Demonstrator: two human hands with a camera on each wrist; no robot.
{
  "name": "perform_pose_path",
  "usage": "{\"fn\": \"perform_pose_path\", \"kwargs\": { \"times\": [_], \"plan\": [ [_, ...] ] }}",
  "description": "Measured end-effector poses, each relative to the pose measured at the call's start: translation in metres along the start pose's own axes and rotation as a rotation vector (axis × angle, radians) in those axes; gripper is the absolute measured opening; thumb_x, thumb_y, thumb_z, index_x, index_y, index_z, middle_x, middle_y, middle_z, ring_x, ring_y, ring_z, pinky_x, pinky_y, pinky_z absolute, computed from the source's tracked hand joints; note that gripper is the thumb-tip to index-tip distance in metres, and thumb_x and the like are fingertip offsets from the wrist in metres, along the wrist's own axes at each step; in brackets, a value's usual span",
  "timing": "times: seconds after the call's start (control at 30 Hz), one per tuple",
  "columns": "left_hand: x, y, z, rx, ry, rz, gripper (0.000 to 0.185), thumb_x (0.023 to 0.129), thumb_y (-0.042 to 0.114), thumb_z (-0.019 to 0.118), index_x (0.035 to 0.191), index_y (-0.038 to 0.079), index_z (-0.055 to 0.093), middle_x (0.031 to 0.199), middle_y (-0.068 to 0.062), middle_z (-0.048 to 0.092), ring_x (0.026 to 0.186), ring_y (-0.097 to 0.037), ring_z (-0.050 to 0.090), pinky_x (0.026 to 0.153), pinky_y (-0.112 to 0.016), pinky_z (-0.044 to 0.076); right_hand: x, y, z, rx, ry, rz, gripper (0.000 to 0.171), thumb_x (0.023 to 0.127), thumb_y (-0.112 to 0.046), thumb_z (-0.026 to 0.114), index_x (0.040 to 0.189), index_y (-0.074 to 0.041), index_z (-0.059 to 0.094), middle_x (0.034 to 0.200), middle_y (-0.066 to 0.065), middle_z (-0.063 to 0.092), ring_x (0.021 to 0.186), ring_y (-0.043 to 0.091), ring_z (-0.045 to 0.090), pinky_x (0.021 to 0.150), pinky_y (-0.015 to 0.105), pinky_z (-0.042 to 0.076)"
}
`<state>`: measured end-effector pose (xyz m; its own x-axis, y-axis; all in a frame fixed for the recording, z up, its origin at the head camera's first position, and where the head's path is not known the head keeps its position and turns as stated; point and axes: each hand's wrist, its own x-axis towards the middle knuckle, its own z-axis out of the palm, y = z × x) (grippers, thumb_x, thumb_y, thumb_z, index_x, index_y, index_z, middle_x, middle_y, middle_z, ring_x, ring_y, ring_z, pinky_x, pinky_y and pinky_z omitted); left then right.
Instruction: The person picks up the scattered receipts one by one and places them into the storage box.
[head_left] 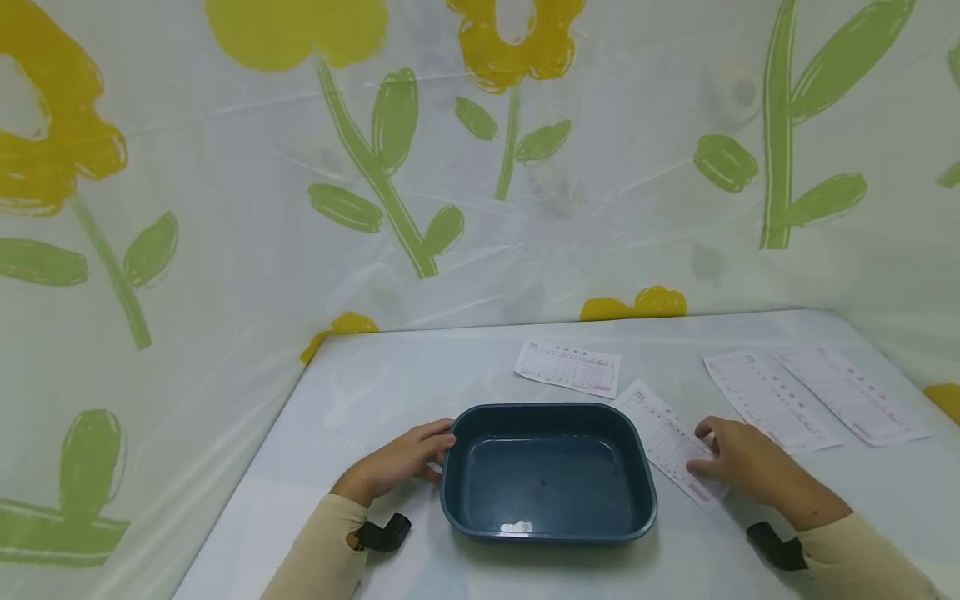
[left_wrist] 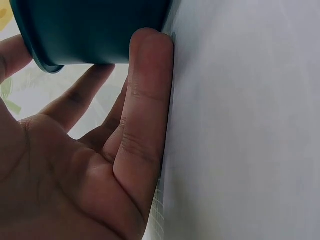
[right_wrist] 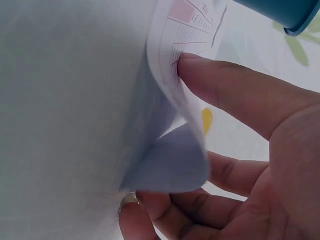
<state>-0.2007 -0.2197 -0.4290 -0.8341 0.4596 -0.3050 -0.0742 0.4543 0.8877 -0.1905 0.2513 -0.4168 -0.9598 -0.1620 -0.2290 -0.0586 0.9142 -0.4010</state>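
Your left hand (head_left: 397,467) rests on the table (head_left: 390,392) with fingers straight, their tips touching the left wall of the dark blue tray (head_left: 548,472); it grips nothing. The tray sits near the front edge, about midway along it, and holds nothing.

Your right hand (head_left: 742,467) pinches the printed slip (head_left: 670,442) lying just beside the tray's right wall, thumb on top and fingers curling its near end off the table.

Three more slips lie apart: one (head_left: 568,367) behind the tray, two (head_left: 817,396) toward the right edge.

Risks, as judged: the thin paper may crease or tear under a tight pinch, and the tray may slide on the smooth covering if your left fingers push.
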Motion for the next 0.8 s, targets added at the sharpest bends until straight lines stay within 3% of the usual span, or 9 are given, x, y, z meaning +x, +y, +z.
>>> {"fn": "perform_pose_path", "kwargs": {
  "times": [0.2, 0.33, 0.43, 0.6, 0.8],
  "plan": [
    [-0.0011, 0.0010, 0.0005, 0.001, -0.002, -0.001, 0.056, 0.105, 0.036, 0.044, 0.150, 0.003, 0.040, 0.112, -0.011, 0.063, 0.099, -0.017, 0.062, 0.087, -0.040, 0.058, -0.0003, 0.0013, 0.0008, 0.042, -0.029, 0.017, 0.066, 0.082, -0.032, 0.081, 0.125, 0.008, 0.051, 0.094, 0.015, 0.067, 0.076, 0.019, 0.057, 0.064, 0.034, 0.050],
    [-0.0010, 0.0025, 0.0009, -0.002, -0.001, -0.005, 0.056, 0.105, 0.036, 0.043, 0.151, 0.003, 0.039, 0.112, -0.011, 0.063, 0.098, -0.016, 0.061, 0.088, -0.040, 0.057, -0.0004, 0.0036, -0.0007, -0.002, -0.021, 0.011, 0.081, 0.082, -0.037, 0.080, 0.133, 0.015, 0.045, 0.111, 0.032, 0.063, 0.084, 0.026, 0.059, 0.074, 0.045, 0.055],
    [-0.0005, 0.0031, 0.0006, -0.005, -0.009, 0.000, 0.056, 0.106, 0.036, 0.043, 0.151, 0.002, 0.039, 0.113, -0.011, 0.063, 0.099, -0.016, 0.061, 0.088, -0.041, 0.057, -0.0008, 0.0052, -0.0014, -0.040, -0.002, -0.003, 0.081, 0.086, -0.034, 0.077, 0.136, 0.019, 0.041, 0.124, 0.039, 0.056, 0.091, 0.030, 0.060, 0.082, 0.054, 0.053],
    [0.0001, 0.0023, 0.0008, -0.003, -0.005, -0.005, 0.056, 0.105, 0.036, 0.043, 0.150, 0.003, 0.039, 0.111, -0.010, 0.063, 0.098, -0.016, 0.061, 0.088, -0.041, 0.057, -0.0034, 0.0079, -0.0021, -0.052, 0.035, -0.035, 0.061, 0.094, -0.020, 0.065, 0.135, 0.019, 0.042, 0.123, 0.038, 0.057, 0.085, 0.026, 0.059, 0.073, 0.045, 0.054],
    [0.0012, 0.0013, -0.0003, -0.016, -0.009, -0.003, 0.052, 0.105, 0.035, 0.044, 0.148, 0.005, 0.044, 0.110, -0.009, 0.064, 0.098, -0.016, 0.061, 0.088, -0.040, 0.058, -0.0088, 0.0072, -0.0049, 0.027, 0.077, -0.072, 0.049, 0.096, -0.010, 0.049, 0.136, 0.018, 0.040, 0.095, 0.018, 0.064, 0.062, 0.016, 0.049, 0.049, 0.028, 0.041]
  ]
}}
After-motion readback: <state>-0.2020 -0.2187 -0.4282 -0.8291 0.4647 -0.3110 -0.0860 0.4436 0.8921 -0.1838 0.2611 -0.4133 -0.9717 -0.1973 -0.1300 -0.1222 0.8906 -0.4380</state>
